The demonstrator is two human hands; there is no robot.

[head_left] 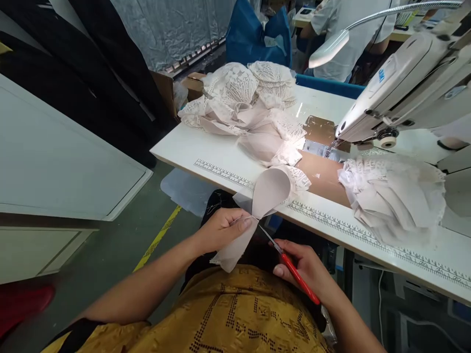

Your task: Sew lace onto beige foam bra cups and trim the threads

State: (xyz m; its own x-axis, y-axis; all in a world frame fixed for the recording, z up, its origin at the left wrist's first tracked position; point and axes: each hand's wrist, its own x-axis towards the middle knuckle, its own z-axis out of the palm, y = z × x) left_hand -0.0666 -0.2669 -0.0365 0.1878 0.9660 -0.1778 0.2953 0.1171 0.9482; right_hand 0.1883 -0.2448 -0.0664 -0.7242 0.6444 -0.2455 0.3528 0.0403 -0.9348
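Sewing workplace, green floor [121,247] with a yellow tape strip [158,238] at left. Far side: grey curtain [165,29], blue bag [239,41], and another person in a pale shirt [346,37], seen from behind. Dark cloth [121,63] hangs far left.

White desk [209,147] runs across the middle to the right, printed ruler scale [324,217] along its near edge. White sewing machine [397,88] at far right, its needle area brightly lit; brown panel [324,174] on the desk on the near side of it. Lamp head [329,49] on a flexible metal arm, left of the machine's top.

Lace and sheer fabric pile [253,122] on the far left part of the desk; second stack of pale lace-edged pieces [395,193] at right, near the ruler scale.

Left hand [226,228]: thumb and fingers pinched on a pale fabric piece [271,189]. Piece is at the near edge of the desk, upper part curved into a loop, loose end hanging below the fingers.

Right hand [307,267]: fingers closed around a red-handled tool [300,279], slim metal end angled far-left, tip right beside the pinched spot; cannot tell if it touches.
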